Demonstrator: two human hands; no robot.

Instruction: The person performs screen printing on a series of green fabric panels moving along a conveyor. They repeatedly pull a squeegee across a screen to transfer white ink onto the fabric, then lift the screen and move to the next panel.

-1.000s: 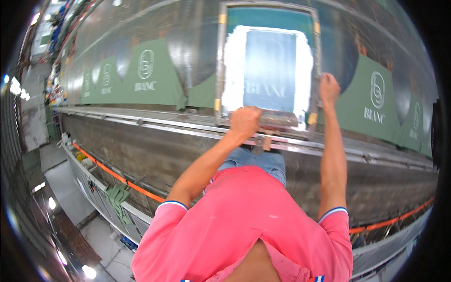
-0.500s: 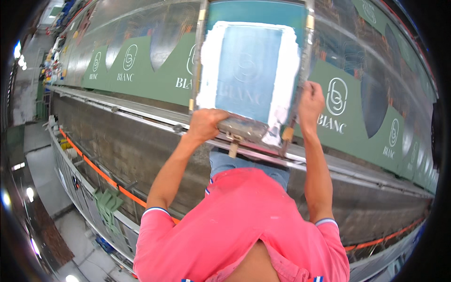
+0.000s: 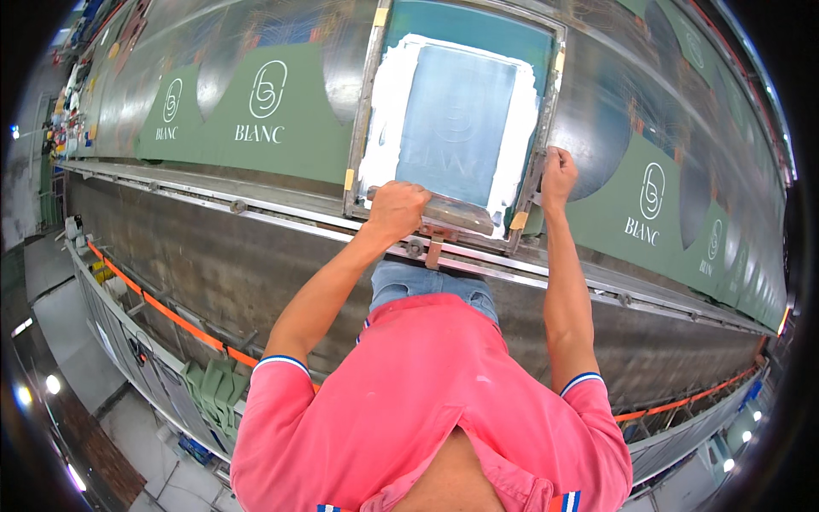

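A screen-printing frame (image 3: 365, 119) is in front of me at the table's near edge, its blue mesh (image 3: 465, 111) ringed by thick white ink (image 3: 390, 111). A faint emblem shows through the mesh. Inside the frame's near end lies a squeegee (image 3: 461, 215), a long worn bar. My left hand (image 3: 399, 209) is closed over the squeegee's left part. At the frame's right side my right hand (image 3: 560, 177) is closed, its fingers at the edge; the exact grip is partly hidden. Green fabric pieces (image 3: 290, 111) with white emblems lie on both sides of the frame.
The long metal table (image 3: 337, 64) has a rail (image 3: 299, 224) with knobs along its near edge. A metal clamp piece (image 3: 433, 252) sits at the frame's near end. Behind me run an orange strip (image 3: 171, 307) and a rack with green fabric (image 3: 213, 392) hanging on it.
The frame has moved right along the table relative to the fabric pieces, and I have moved with it. Both hands keep their places, the left on the squeegee, the right at the frame's edge.
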